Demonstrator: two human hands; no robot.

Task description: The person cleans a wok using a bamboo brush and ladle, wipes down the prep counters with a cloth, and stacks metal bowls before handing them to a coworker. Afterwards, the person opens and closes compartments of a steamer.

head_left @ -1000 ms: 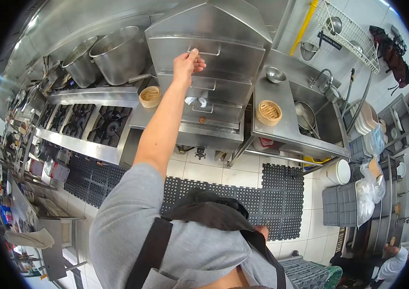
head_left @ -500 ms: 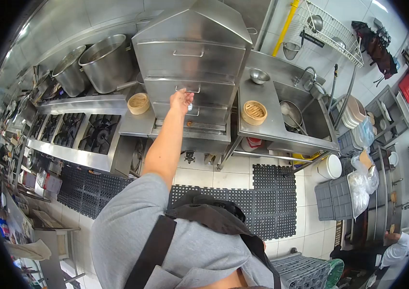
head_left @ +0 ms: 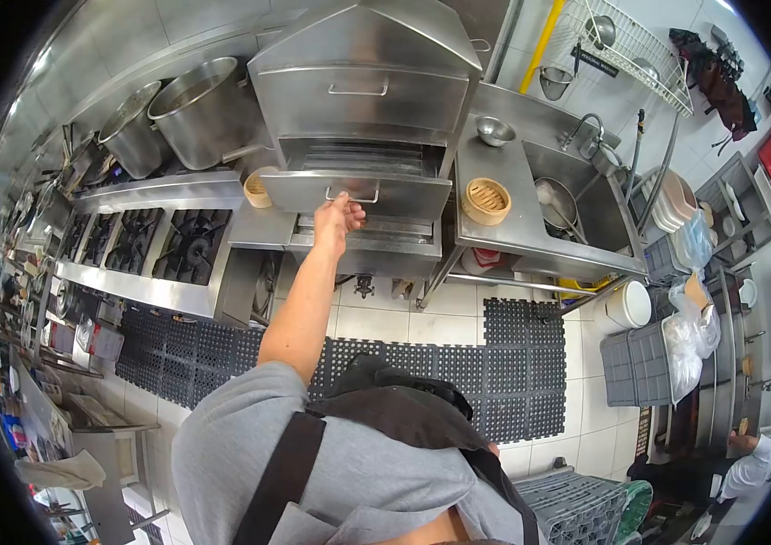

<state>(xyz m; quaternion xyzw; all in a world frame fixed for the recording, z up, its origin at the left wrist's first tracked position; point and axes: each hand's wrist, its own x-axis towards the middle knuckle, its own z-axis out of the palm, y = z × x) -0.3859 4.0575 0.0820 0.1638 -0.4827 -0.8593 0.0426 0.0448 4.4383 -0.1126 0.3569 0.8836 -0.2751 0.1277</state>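
My left hand has its fingers closed on the bar handle of a steel drawer. The drawer is pulled out from the tall peaked steel cabinet, and a dark opening with metal rails shows above and behind it. A closed drawer with a bar handle is above it. Below is a steel ledge. Of my right hand, only a sliver of skin shows by the right side of my apron; its fingers are hidden.
Left of the cabinet are a bamboo steamer, two large pots and gas burners. On the right are another bamboo steamer, a metal bowl and a sink. A person's sleeve shows at lower right.
My left hand has moved down from the upper handle to the lower one. The lower drawer, closed before, is now pulled out toward me. The view has shifted a little.
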